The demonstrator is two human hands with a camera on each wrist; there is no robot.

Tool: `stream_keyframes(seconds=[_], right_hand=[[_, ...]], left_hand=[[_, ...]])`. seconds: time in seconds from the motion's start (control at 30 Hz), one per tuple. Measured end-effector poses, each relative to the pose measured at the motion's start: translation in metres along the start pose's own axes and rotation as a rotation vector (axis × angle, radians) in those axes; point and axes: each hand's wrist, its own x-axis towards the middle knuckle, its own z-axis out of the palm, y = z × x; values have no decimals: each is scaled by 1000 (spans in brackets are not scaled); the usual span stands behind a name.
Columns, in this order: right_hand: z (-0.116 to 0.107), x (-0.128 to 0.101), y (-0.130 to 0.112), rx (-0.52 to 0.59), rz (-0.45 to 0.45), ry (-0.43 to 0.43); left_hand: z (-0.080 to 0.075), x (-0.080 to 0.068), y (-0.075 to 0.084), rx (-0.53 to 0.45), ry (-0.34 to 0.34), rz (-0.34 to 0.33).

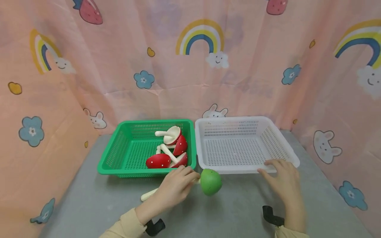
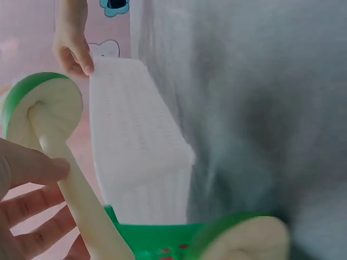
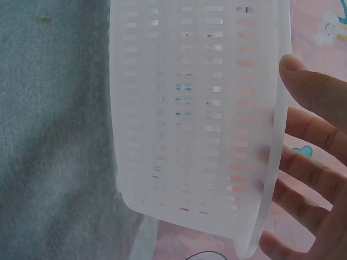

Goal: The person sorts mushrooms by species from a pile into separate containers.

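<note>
A toy mushroom with a green cap (image 1: 211, 182) is held in my left hand (image 1: 178, 185), thumb and fingers around its pale stem (image 2: 89, 208). In the head view it is over the table in front of the two baskets, cap pointing right. Under my left forearm shows the pale stem (image 1: 148, 195) of another mushroom; its green-edged cap (image 2: 244, 238) appears low in the left wrist view. At the near right corner of the white basket (image 1: 235, 171), my right hand (image 1: 284, 180) grips the rim, thumb outside and fingers reaching over it.
Left of the white basket, a green basket (image 1: 119, 171) holds several red-capped toy mushrooms (image 1: 157, 161) piled on its right side. Both stand on a grey table (image 1: 238, 211). A pink patterned curtain (image 1: 184, 89) hangs behind and at both sides.
</note>
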Motion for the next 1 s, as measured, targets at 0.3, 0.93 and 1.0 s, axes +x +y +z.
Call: stream_keyframes(seconds=[0.3, 0.93, 1.0], right_hand=[[3, -1, 0, 22, -19, 35], [1, 0, 1, 53, -27, 55], [1, -1, 1, 53, -19, 39]], left_hand=[[0, 47, 9, 0, -95, 41], [-3, 132, 13, -250, -474, -48], [0, 138, 11, -260, -509, -56]])
